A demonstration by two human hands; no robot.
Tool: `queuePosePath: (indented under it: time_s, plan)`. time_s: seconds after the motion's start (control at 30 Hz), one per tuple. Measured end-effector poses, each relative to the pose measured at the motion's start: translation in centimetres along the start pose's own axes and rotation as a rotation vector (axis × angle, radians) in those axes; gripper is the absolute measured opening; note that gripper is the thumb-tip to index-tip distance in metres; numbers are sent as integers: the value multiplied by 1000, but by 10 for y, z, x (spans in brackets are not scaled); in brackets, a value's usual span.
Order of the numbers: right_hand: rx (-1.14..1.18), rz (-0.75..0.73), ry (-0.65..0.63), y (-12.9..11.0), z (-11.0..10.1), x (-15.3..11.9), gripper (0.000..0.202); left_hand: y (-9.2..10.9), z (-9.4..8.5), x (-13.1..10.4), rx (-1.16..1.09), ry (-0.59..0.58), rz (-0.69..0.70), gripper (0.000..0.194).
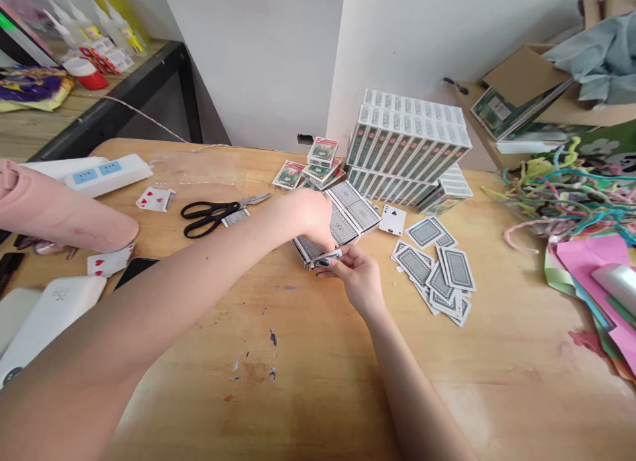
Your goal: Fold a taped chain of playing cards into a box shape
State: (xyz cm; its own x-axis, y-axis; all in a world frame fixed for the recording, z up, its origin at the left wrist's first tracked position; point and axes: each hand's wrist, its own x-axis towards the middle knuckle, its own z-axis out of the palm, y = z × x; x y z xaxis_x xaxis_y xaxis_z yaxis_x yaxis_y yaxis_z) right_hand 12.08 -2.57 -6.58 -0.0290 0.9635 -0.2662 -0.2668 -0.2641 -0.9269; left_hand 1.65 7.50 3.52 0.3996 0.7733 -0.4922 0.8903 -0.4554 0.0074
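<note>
A flat box shape covered in grey-backed playing cards (354, 206) lies tilted on the wooden table. My left hand (311, 212) curls over its left side from above, and its fingertips are mostly hidden. At the near corner, my right hand (358, 275) pinches a small folded card piece (332, 254) between thumb and fingers, against the box's edge. Loose playing cards (432, 272) lie face down to the right, with a two of spades (393, 220) face up behind them. Black-handled scissors (211, 216) rest left of the box, partly over a cut card (235, 217).
Stacked card packs (407, 150) stand behind the box, with several smaller packs (322, 153) beside them. A power strip (106, 175), a pink roll (64, 209) and a white device (54, 322) sit at left. Colourful pipe cleaners (561, 189) and coloured sheets (586, 269) lie at right.
</note>
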Motion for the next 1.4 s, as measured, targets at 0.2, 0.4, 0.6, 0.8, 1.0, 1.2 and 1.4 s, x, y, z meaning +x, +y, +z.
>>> queuePosePath:
  time_s: [0.2, 0.4, 0.6, 0.8, 1.0, 1.2, 1.4]
  plan:
    - [-106, 61, 71, -7, 5, 0, 22, 1, 0, -2, 67, 7, 9, 99]
    - [-76, 50, 48, -6, 4, -3, 28, 0, 0, -3, 65, 18, 6, 97]
    - [51, 4, -108, 3, -12, -1, 30, 0, 2, 0, 63, 47, 21, 97]
    - [-59, 15, -89, -2, -21, 9, 31, -1, 1, 0, 66, 22, 24, 100]
    - [-193, 126, -30, -21, -15, 8, 19, 4, 0, -3, 62, 9, 12, 99]
    - [-267, 221, 84, -29, -5, 7, 17, 2, 1, -5, 51, 31, 34, 92]
    - [-231, 184, 124, -28, -4, 4, 17, -1, -2, -9, 80, 1, 58, 78]
